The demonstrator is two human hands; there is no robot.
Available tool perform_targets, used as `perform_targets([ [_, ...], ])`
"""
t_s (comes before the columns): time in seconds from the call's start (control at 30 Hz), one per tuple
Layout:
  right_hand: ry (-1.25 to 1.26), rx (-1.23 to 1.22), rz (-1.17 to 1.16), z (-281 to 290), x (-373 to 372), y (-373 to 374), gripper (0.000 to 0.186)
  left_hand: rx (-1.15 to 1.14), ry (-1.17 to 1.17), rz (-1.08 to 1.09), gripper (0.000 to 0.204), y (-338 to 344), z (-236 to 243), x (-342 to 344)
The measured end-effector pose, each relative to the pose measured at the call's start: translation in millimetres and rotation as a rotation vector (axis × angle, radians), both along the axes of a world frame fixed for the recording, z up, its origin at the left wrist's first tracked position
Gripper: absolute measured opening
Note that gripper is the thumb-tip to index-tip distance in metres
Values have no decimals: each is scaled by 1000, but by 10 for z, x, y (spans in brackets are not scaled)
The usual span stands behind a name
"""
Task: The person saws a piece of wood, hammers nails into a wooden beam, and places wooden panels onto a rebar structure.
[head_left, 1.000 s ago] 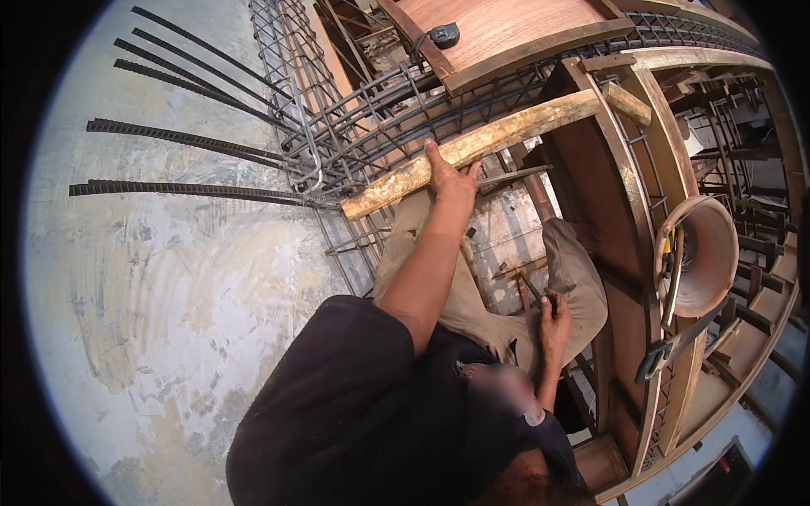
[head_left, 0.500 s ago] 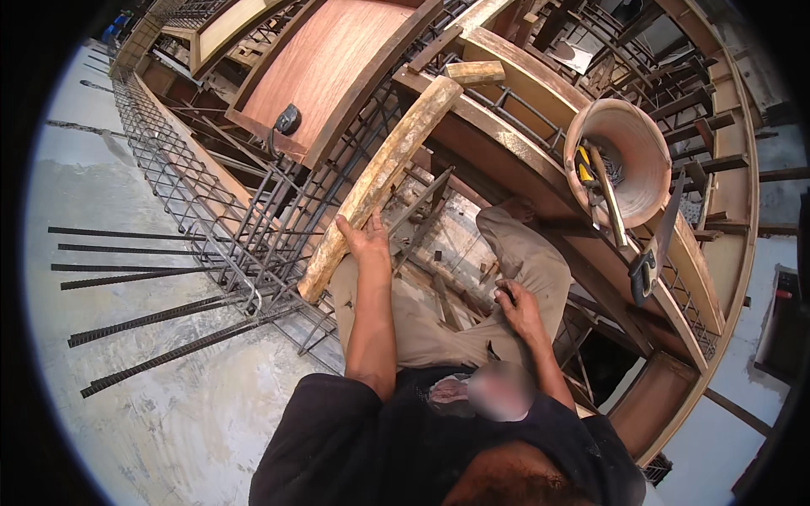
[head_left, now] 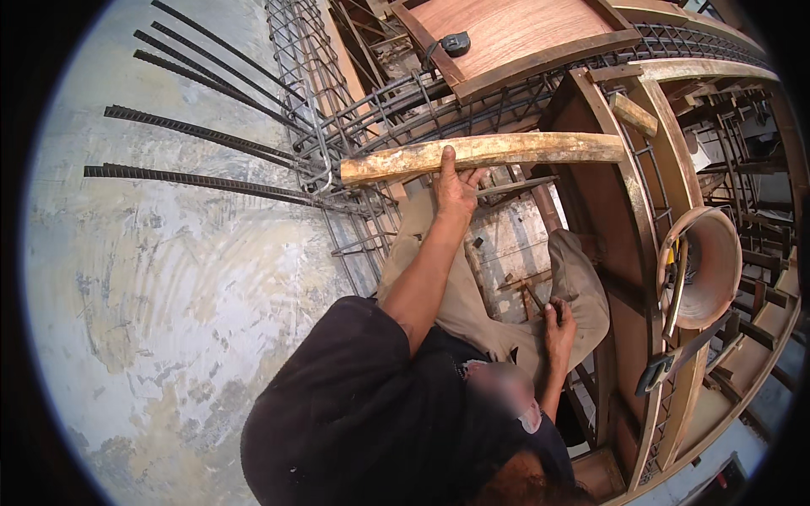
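A weathered wooden batten (head_left: 506, 150) lies crosswise in front of me, its left end near the bent steel bars and its right end at the formwork edge. My left hand (head_left: 456, 190) grips its near side, thumb on the upper face and fingers below. Beside my bent leg, my right hand (head_left: 558, 327) is closed, thumb and fingers pinched together. A thin dark stick seems to stick out from them; its kind is too small to make out.
Rebar rods (head_left: 202, 135) jut over the concrete slab (head_left: 186, 337) at left. A tape measure (head_left: 456, 44) lies on a plywood panel (head_left: 515, 29). At right, a bucket (head_left: 713, 270) holds a hammer (head_left: 677, 291), near a handsaw (head_left: 666, 367) on the formwork. A short wood block (head_left: 634, 114) lies beyond the batten.
My view has swung left, so the scene has turned clockwise and the batten appears nearly level. My left hand still holds it. The thin stick at my right hand shows more clearly.
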State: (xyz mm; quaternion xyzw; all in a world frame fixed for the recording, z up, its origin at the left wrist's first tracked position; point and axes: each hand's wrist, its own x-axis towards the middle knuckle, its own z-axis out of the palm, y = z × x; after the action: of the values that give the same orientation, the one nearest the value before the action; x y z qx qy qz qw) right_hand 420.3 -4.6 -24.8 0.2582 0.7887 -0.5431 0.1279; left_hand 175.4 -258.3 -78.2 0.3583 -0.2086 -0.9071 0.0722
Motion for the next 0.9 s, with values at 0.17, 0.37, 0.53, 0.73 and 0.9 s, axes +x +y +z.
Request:
perform_targets([
  [0.17, 18, 142, 86, -63, -13, 80, 28, -57, -18, -25, 100, 98, -97, -145],
  [0.37, 40, 157, 100, -165, 7, -13, 28, -92, 73, -42, 93, 171, -112, -575],
  [0.53, -4, 243, -7, -359, 92, 192, 30, -92, 40, -55, 100, 242, -197, -644],
  [0.73, 129, 84, -77, 660, -188, 304, 32, -97, 64, -95, 95, 149, -246, -474],
  [0.9, 417, 64, -269, 1537, -130, 756, 28, -186, 101, -132, 94, 202, -220, -602],
])
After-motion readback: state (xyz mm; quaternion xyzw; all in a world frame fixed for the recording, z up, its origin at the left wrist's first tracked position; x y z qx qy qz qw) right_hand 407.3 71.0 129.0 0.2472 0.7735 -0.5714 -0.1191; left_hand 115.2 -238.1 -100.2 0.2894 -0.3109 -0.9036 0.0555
